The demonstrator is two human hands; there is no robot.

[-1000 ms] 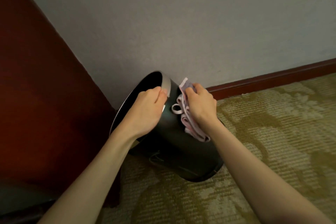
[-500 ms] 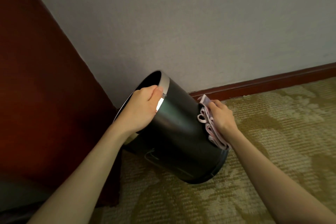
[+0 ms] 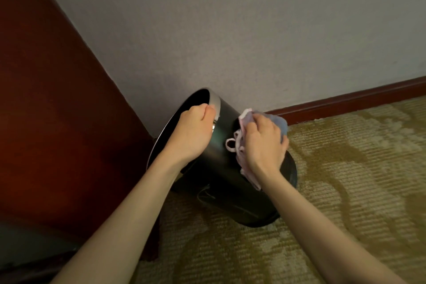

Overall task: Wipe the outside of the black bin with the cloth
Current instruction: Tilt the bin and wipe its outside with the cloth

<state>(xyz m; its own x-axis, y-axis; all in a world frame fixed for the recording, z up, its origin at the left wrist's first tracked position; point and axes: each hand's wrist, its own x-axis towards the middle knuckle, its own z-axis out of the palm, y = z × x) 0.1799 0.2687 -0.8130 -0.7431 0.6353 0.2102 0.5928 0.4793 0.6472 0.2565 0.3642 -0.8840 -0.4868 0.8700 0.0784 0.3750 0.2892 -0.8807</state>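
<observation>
Two hands were on the job. The bin stood tilted: its long axis ran from the base, low right on the carpet, up to the mouth at upper left. The mouth pointed toward the corner where the wall met the wood panel.

My left hand gripped the rim, fingers curled over its edge, so the bin's body lay below and to the right of that grip. My right hand lay on the upper side wall, fingers curled round the bunched cloth and pressing it to the surface. The bin was directly under that palm, the cloth between them.

Materials: bin a smooth, dark cylinder with a slight sheen and a pale metallic rim. Cloth soft, pink and blue, crumpled, with a small loop lying on the black wall. Carpet ribbed, olive with a paler pattern. Wall matte grey. Baseboard glossy red-brown.
</observation>
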